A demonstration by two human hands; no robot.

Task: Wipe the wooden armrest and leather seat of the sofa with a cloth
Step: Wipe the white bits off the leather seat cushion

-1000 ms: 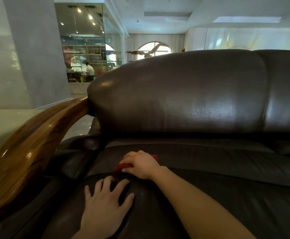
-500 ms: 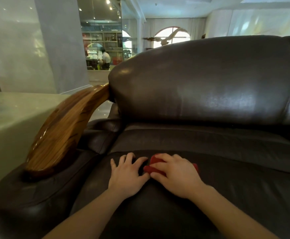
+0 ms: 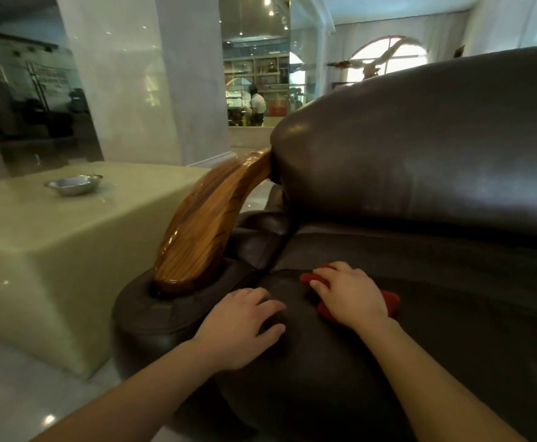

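Right hand (image 3: 350, 295) presses flat on red cloth (image 3: 390, 303), probably gripping it; armrest (image 3: 203, 224) lies up-left, nearer the spread, empty left hand (image 3: 241, 327).

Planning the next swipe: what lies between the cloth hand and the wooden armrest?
Head view: bare leather seat and the left hand, resting flat.

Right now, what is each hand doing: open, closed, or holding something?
Left hand: open, palm down on the leather seat, holding nothing.
Right hand: pressed on the red cloth, fingers spread over it.
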